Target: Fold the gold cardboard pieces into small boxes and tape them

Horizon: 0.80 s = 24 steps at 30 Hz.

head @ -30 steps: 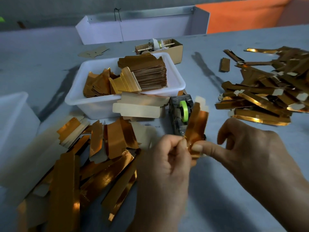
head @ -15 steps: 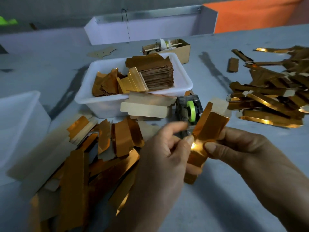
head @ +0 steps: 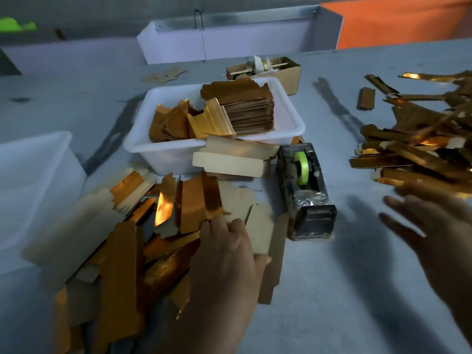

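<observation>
A heap of flat gold cardboard pieces (head: 122, 251) lies at the near left of the grey table. My left hand (head: 224, 256) rests on its right edge, fingers curled over a beige-side-up flat piece (head: 263, 233), thumb on it. My right hand (head: 434, 233) is blurred in the air at the right, fingers spread and holding nothing, just in front of the pile of folded gold boxes (head: 413, 149). Between my hands stands a black tape dispenser (head: 309, 215) with a green tape roll (head: 301, 169).
A white tub (head: 293, 123) behind the dispenser holds stacked gold blanks, and a few beige blanks lean on its front. A second white tub (head: 33, 190) stands at the far left. A small cardboard box (head: 288, 75) and a white tray (head: 229, 44) are at the back.
The folded gold box that both hands held is out of my hands. My right hand has swung right toward the box pile and opened. My left hand has dropped onto the flat pieces.
</observation>
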### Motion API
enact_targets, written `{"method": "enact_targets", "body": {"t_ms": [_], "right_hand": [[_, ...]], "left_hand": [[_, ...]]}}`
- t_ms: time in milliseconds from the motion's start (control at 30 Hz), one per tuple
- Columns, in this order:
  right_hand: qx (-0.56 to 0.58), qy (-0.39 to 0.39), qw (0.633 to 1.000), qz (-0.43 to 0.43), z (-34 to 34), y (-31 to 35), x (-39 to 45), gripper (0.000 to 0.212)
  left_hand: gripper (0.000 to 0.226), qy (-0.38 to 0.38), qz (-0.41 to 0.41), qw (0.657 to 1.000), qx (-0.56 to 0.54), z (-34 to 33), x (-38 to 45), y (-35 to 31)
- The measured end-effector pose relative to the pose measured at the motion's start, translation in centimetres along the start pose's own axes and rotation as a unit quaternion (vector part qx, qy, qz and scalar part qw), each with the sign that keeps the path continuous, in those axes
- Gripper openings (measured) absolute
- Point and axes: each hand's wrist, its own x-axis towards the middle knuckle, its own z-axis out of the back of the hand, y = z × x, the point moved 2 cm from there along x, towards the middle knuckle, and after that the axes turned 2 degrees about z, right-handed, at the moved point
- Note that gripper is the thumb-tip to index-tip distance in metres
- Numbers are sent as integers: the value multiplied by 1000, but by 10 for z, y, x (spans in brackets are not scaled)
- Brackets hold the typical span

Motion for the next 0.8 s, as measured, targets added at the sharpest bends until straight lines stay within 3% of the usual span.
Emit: {"method": "enact_targets", "body": {"t_ms": [33,167,233,300,533,667,800], "right_hand": [[36,10,999,-32,-6,-1,-10,19],[-105,174,977,-72,-46,8,-47,27],[-152,245,950,-117,-54,11,-55,22],[-164,279,934,-151,-61,10,-61,12],[-48,247,946,-203,-89,6,-62,28],[70,260,943,-198,-96,15,-60,36],[87,219,953,-191,-95,15,-57,38]], "left_hand": [[47,-7,2,1000,9,-2,0,-1],[19,0,35,991,-128,1,7,5],[8,9,57,973,-222,9,7,9],[10,10,74,956,-285,19,5,12],[10,-43,112,920,-372,34,0,10],[12,38,150,848,-507,33,-8,7],[12,6,110,859,-500,33,-14,-1]]}}
